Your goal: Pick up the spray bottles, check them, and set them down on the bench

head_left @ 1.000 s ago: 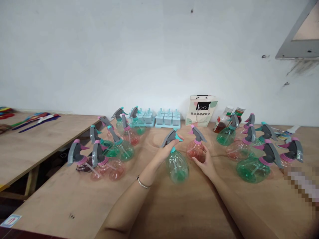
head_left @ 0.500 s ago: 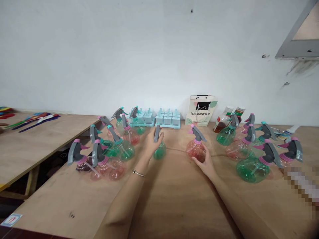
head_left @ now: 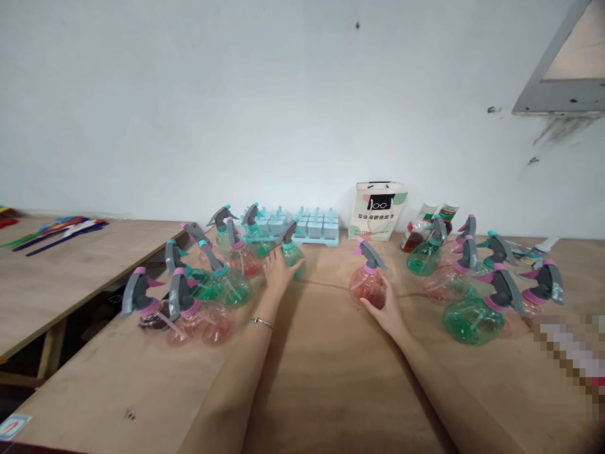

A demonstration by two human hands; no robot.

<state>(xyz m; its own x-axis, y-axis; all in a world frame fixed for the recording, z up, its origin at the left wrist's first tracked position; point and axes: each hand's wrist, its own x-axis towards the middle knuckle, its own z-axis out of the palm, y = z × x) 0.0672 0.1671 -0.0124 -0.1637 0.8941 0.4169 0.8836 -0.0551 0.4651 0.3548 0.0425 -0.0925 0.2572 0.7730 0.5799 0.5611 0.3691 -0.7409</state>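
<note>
My left hand (head_left: 278, 272) reaches far across the wooden table (head_left: 331, 378), its fingers stretched out against the base of a small green spray bottle (head_left: 293, 254) with a grey trigger. That bottle stands upright beside the left cluster of bottles. My right hand (head_left: 384, 306) cups the lower side of a pink spray bottle (head_left: 365, 282) with a grey and pink trigger, standing at the table's middle. A thin bracelet (head_left: 261, 322) sits on my left wrist.
Several pink and green spray bottles crowd the left (head_left: 203, 287) and the right (head_left: 472, 309). Pale blue ice-lolly moulds (head_left: 314, 226), a paper bag (head_left: 375, 211) and brown bottles (head_left: 418, 230) line the wall. A second table (head_left: 57, 271) with coloured tools stands left, across a gap.
My left hand carried the green bottle from the middle to the far left, set it down by the left cluster and opened. My right hand stayed on the pink bottle.
</note>
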